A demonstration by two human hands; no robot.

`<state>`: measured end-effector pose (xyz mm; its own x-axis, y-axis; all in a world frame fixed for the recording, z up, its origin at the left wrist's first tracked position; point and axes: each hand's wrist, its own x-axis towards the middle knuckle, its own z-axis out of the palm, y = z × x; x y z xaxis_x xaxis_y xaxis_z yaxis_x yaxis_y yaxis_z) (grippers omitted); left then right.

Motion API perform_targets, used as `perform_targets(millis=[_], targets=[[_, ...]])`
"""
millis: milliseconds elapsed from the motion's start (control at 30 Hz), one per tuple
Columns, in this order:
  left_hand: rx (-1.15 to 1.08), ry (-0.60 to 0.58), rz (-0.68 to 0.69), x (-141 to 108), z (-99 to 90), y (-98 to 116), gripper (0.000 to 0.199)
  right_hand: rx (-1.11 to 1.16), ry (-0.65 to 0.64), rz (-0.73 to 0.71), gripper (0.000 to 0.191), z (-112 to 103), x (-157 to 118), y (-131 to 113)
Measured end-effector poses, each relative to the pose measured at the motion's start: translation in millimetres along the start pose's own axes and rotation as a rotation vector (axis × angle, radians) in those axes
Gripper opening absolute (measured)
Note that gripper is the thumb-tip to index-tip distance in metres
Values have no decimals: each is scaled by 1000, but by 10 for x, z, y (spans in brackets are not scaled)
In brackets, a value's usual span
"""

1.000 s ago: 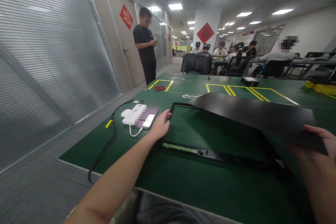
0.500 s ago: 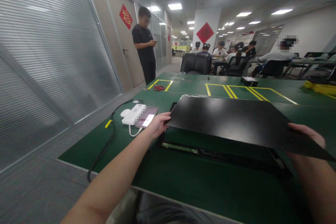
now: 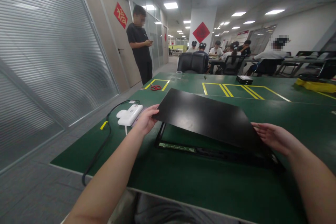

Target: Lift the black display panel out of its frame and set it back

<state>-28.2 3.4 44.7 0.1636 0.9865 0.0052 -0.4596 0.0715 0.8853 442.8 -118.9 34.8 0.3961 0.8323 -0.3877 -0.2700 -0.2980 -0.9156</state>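
Observation:
A thin, glossy black flat panel (image 3: 202, 117) is held tilted above the table, its left side higher than its right. My left hand (image 3: 147, 120) pinches the panel's left edge. At the right edge, my right hand (image 3: 274, 136) has its fingers against the panel, with the fingertips partly hidden. Below lies a black rectangular frame (image 3: 223, 156), partly covered by the panel. A narrow green circuit strip (image 3: 177, 147) shows along the frame's near side. The panel's lower right corner is close to the frame; I cannot tell whether they touch.
Left of the frame are a white device (image 3: 130, 114) with a cord, a phone largely hidden behind my left hand, and a black cable (image 3: 108, 138). Red scissors (image 3: 155, 88), a small black box (image 3: 244, 79) and yellow tape outlines lie farther back. A person (image 3: 140, 43) stands beyond the table.
The panel has moved left and now tilts down more to the right. My right hand has moved left with its edge, and more of the hand shows. The view has shifted slightly.

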Motion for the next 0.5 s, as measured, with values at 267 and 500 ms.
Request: perform_targets(millis=[267, 500], targets=[[116, 121, -1, -2, -30, -1, 38, -91, 125, -49, 37, -41, 116, 71], [203, 140, -54, -64, 40, -12, 38, -55, 132, -51, 25, -108, 211, 85]])
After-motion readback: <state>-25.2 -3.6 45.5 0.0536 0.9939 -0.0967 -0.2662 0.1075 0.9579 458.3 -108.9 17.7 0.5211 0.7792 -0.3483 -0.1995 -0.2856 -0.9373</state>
